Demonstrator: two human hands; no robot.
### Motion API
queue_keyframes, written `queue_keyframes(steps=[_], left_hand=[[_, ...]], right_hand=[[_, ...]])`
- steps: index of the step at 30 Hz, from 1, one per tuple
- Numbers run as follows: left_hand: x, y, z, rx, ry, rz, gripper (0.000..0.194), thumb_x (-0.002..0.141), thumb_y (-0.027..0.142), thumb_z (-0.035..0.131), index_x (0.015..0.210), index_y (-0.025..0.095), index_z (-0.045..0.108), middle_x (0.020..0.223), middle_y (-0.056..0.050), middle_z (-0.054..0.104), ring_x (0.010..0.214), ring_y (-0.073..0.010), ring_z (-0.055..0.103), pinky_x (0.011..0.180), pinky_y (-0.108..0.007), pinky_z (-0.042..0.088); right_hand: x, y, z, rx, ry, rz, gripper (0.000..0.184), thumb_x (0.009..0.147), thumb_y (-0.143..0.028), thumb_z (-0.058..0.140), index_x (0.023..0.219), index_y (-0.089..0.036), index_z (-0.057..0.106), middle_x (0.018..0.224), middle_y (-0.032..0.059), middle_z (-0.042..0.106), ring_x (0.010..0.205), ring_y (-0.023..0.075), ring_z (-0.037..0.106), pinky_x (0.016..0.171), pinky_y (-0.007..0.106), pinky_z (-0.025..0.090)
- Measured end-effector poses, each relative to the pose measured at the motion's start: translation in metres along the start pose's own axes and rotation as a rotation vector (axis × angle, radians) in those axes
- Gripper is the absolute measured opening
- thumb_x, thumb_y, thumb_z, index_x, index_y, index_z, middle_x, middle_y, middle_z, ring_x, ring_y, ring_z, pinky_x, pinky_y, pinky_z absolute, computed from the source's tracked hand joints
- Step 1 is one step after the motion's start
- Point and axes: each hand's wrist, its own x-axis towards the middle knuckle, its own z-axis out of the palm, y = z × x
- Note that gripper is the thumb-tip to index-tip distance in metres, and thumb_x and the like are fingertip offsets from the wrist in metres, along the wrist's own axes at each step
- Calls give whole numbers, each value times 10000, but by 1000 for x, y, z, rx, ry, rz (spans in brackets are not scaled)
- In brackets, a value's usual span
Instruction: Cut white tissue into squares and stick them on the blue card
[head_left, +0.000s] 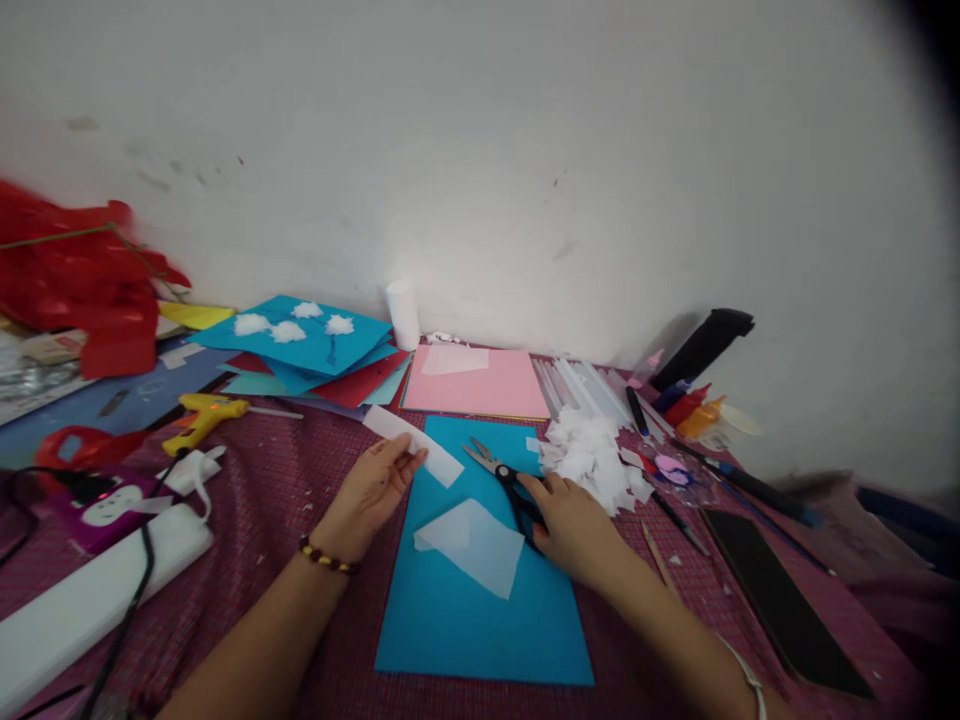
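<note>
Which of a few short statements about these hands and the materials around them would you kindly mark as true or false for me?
1. The left hand holds a white paper strip. True.
2. The scissors are at the left hand. False: the right hand is at their handles.
3. A loose white paper piece lies on the blue sheet between the arms. True.
4. The yellow glue gun lies right of that sheet. False: it lies to the left.
5. The pink sheet lies beyond the blue one, nearer the wall. True.
</note>
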Motion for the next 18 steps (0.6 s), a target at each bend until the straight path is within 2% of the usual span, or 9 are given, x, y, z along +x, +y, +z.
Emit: queue_keyframes(steps=[3,6,8,11,13,15,18], left_hand=[[0,2,-2,2,-9,24,224,784,-35,591,630,126,572,624,0,641,579,-96,638,650,-232,593],[1,2,-5,10,-32,28,221,834,-11,535,661,119,581,619,-11,642,556,-104,630,605,-255,597],[3,2,-6,10,-34,12,226,853,4,514,668,116,578,607,-13,638,528,-108,620,561,-263,595],[6,2,-7,-19,-7,-2,233,869,6,493,678,113,574,609,-9,637,516,-98,616,548,-243,591],[8,2,-6,-43,19,-17,248,884,4,467,687,112,571,602,-1,631,514,-84,615,562,-225,591],[8,3,-5,-62,43,-41,266,898,3,442,688,110,564,593,-2,629,515,-79,618,563,-211,590],[8,6,-2,-84,61,-65,284,906,2,426,675,105,556,588,-14,632,510,-85,625,535,-200,586]], right_hand=[[8,5,1,100,9,-10,640,682,-111,542,1312,-214,485,1079,133,576,937,283,585,796,368,432],[13,12,-1,325,51,33,600,699,-148,551,1294,-193,485,1094,125,567,915,261,589,801,372,435],[14,17,-4,550,87,103,575,712,-201,588,1276,-172,482,1046,104,579,878,241,582,783,367,441],[6,23,-12,1028,85,149,546,729,-292,652,1235,-174,487,859,31,575,706,181,546,648,310,441],[-5,22,-18,1397,38,63,520,788,-361,634,1250,-186,471,829,28,583,631,152,521,581,283,414],[-18,16,-19,1691,-52,-63,517,839,-400,602,1289,-194,451,859,56,612,633,147,537,579,278,407],[-36,4,-11,1915,-272,-180,607,796,-503,646,1303,-214,478,866,60,606,741,181,574,686,323,436]])
